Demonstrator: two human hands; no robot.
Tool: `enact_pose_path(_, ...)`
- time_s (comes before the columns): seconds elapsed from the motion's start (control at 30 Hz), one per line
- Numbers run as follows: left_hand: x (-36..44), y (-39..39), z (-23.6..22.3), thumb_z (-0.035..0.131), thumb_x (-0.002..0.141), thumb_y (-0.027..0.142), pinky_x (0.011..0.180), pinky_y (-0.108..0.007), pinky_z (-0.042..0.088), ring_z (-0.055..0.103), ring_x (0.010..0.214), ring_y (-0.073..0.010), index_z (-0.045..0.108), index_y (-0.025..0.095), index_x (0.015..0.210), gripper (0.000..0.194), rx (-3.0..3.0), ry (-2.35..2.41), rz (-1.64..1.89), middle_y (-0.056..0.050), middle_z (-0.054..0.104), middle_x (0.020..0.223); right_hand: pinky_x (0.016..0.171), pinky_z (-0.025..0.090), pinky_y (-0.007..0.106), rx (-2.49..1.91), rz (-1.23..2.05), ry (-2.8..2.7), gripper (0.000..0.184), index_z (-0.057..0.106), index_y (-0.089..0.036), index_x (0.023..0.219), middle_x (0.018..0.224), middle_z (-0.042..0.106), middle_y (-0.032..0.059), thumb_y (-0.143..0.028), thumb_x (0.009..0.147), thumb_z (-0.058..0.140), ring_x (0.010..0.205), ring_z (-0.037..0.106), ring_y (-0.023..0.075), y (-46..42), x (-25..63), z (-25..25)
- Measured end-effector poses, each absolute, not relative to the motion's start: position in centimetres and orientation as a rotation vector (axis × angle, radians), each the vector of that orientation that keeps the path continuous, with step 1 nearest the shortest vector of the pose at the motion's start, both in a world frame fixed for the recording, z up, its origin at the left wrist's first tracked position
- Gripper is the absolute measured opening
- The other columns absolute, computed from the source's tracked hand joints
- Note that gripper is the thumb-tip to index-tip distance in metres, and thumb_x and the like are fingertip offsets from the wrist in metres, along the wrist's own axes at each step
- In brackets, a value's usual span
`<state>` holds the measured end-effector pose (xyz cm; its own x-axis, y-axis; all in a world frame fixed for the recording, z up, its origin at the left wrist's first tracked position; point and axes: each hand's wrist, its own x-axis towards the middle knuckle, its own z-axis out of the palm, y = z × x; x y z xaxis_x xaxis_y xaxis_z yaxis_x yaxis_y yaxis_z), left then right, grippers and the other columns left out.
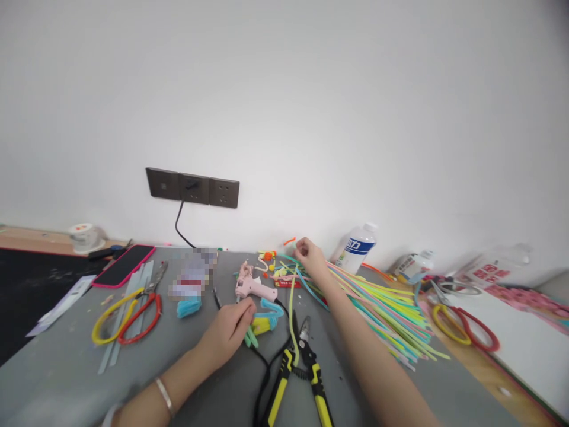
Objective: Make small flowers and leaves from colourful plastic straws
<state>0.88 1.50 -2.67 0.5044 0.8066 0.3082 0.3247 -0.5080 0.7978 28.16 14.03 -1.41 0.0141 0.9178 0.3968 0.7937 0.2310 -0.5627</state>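
My left hand (229, 332) is closed, its fingers curled together low over the table. Short green pipe cleaner pieces (251, 337) stick out beneath its fingertips. A yellow piece (262, 325) and a folded blue pipe cleaner (272, 309) lie right beside them. My right hand (310, 256) pinches near the wall, behind the tip of the pipe cleaner bundle. A short orange piece (290, 241) shows at its fingertips; the grip itself is partly hidden. The long multicoloured pipe cleaners (391, 308) spread out right of that forearm. Between both hands lies a pink glue gun (255, 289).
Yellow-and-black cutters (303, 356) lie open in front, a long yellow-green pipe cleaner (292, 314) across them. Scissors (128, 314), glue sticks (116, 320) and a phone (125, 265) are left. A white bottle (355, 249) and more scissors (464, 326) stand or lie right.
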Motion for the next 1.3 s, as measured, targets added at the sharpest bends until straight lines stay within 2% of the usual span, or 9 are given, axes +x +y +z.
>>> enact_pose_path(0.2,0.9,1.5,-2.9,0.028,0.1,0.034,0.057,-0.024,0.03,0.044,0.056,-0.0131,0.04,0.021,0.074,0.032,2.062,0.909,0.892,0.005,0.04,0.062,0.065,0.046,0.029,-1.415,0.229,-1.617,0.038,0.065,-0.016,0.067,0.072,0.073,0.0084,-0.043,0.087,0.047,0.067,0.063,0.0201,13.7,28.5,0.8)
enact_pose_path(0.33,0.9,1.6,-2.9,0.028,0.1,0.034,0.057,-0.024,0.03,0.044,0.056,-0.0131,0.041,0.021,0.074,0.033,2.058,0.918,0.877,0.005,0.041,0.061,0.065,0.047,0.029,-1.306,0.197,-1.542,0.044,0.069,-0.015,0.086,0.083,0.074,0.0099,-0.049,0.091,0.041,0.067,0.062,0.0182,13.9,28.4,2.8)
enact_pose_path(0.53,0.9,1.6,-2.7,0.028,0.1,0.035,0.058,-0.024,0.03,0.044,0.057,-0.0136,0.041,0.021,0.074,0.032,2.048,0.913,0.873,0.005,0.041,0.062,0.05,0.042,0.024,-1.354,0.177,-1.55,0.056,0.065,-0.012,0.1,0.067,0.067,0.0052,-0.055,0.095,0.029,0.05,0.055,0.0133,13.8,27.6,3.5)
enact_pose_path(0.73,0.9,1.5,-2.6,0.028,0.1,0.034,0.058,-0.025,0.03,0.045,0.057,-0.0139,0.041,0.021,0.074,0.032,2.066,0.933,0.845,0.005,0.041,0.061,0.057,0.036,0.027,-1.685,0.007,-1.665,0.036,0.07,-0.017,0.093,0.059,0.059,0.0028,-0.039,0.095,0.041,0.059,0.057,0.0186,12.6,27.6,3.2)
enact_pose_path(0.8,1.0,1.5,-2.7,0.028,0.1,0.034,0.058,-0.025,0.03,0.045,0.057,-0.0141,0.041,0.021,0.074,0.032,2.069,0.933,0.834,0.004,0.041,0.062,0.06,0.037,0.027,-1.798,-0.024,-1.733,0.022,0.07,-0.018,0.095,0.068,0.063,0.0057,-0.031,0.089,0.053,0.068,0.06,0.0215,12.5,27.6,3.0)
enact_pose_path(0.9,1.0,1.5,-2.7,0.028,0.1,0.035,0.059,-0.025,0.031,0.046,0.059,-0.0144,0.04,0.021,0.074,0.032,2.067,0.922,0.832,0.004,0.042,0.063,0.066,0.039,0.027,-1.878,-0.043,-1.87,0.026,0.065,-0.019,0.109,0.097,0.065,0.0105,-0.021,0.083,0.061,0.084,0.061,0.0222,12.4,27.0,2.5)
enact_pose_path(0.97,1.0,1.4,-2.6,0.028,0.1,0.035,0.059,-0.025,0.031,0.046,0.059,-0.0144,0.04,0.021,0.074,0.032,2.066,0.921,0.828,0.004,0.042,0.063,0.07,0.04,0.025,-1.866,-0.013,-2.016,0.021,0.067,-0.021,0.103,0.104,0.063,0.008,-0.019,0.083,0.062,0.088,0.061,0.0193,12.2,26.3,2.0)
enact_pose_path(1.07,1.0,1.4,-2.5,0.029,0.099,0.035,0.059,-0.025,0.03,0.046,0.059,-0.0146,0.038,0.021,0.072,0.032,2.08,0.929,0.808,0.004,0.043,0.063,0.069,0.04,0.022,-1.846,0.066,-2.219,0.01,0.071,-0.022,0.083,0.095,0.064,0.004,-0.016,0.082,0.062,0.083,0.062,0.0162,12.1,25.1,1.3)
enact_pose_path(1.3,0.9,1.5,-2.4,0.028,0.099,0.037,0.058,-0.025,0.03,0.046,0.058,-0.0145,0.038,0.022,0.072,0.033,2.073,0.949,0.801,0.004,0.044,0.062,0.064,0.037,0.023,-1.846,0.155,-2.34,0.015,0.068,-0.017,0.072,0.09,0.066,0.0072,-0.005,0.077,0.06,0.08,0.062,0.0176,12.5,24.3,0.0)
